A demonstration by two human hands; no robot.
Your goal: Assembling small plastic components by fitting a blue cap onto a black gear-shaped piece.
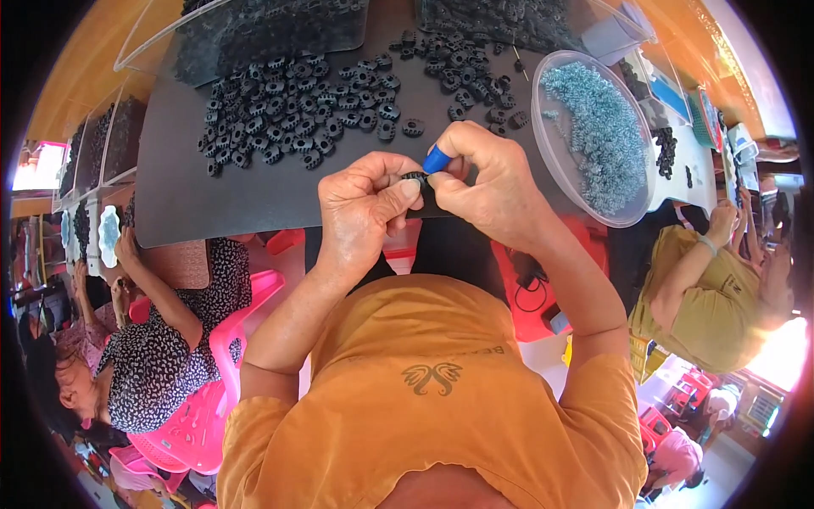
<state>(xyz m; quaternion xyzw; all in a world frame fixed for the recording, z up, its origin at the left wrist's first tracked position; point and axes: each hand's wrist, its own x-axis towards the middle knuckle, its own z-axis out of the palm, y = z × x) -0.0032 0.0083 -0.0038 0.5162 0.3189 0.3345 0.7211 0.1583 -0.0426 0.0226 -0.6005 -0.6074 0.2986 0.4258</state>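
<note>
My left hand [360, 204] pinches a small black ribbed plastic piece [415, 177] between thumb and fingers, just over the table's near edge. From the other side my right hand [496, 182] meets it, thumb and forefinger closed at the piece's right end. A blue finger cover [437, 159] sits on a right-hand finger. Whether the right fingertips also hold something tiny is hidden. Beyond my hands, many loose black plastic pieces [297, 106] of similar look lie spread on the dark tabletop [182, 199].
To the right stands a round clear tray [543, 157] holding a heap of tiny pale-blue parts [598, 127]. Clear bins [365, 30] of black pieces line the far side. A thin stick [521, 64] lies among the pieces. Co-workers sit left and right; a pink chair [191, 424] is at left.
</note>
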